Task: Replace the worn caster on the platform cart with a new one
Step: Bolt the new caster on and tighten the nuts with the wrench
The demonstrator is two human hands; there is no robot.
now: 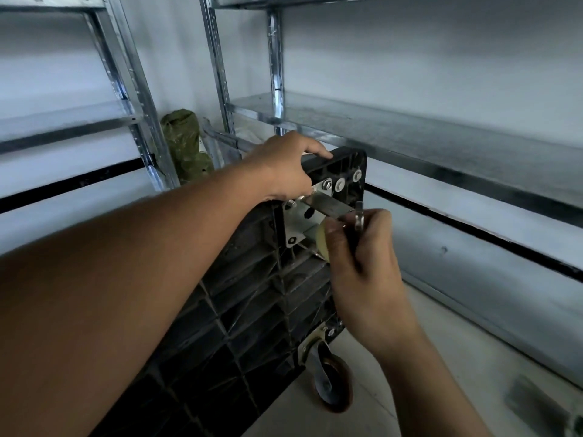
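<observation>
Centre frame: my right grip [362, 244] clamps the wrench [331, 208] at the pale caster [296, 223]; my left grip [284, 167] curls over the upended cart [252, 310], whose top edge looks stiff, heavy and safest to hold.

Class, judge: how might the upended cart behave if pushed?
Likely stiff: the cart has a ribbed underside. Probably apt to tip or roll: it stands on edge, a caster at the floor, left hand touching its top.
</observation>
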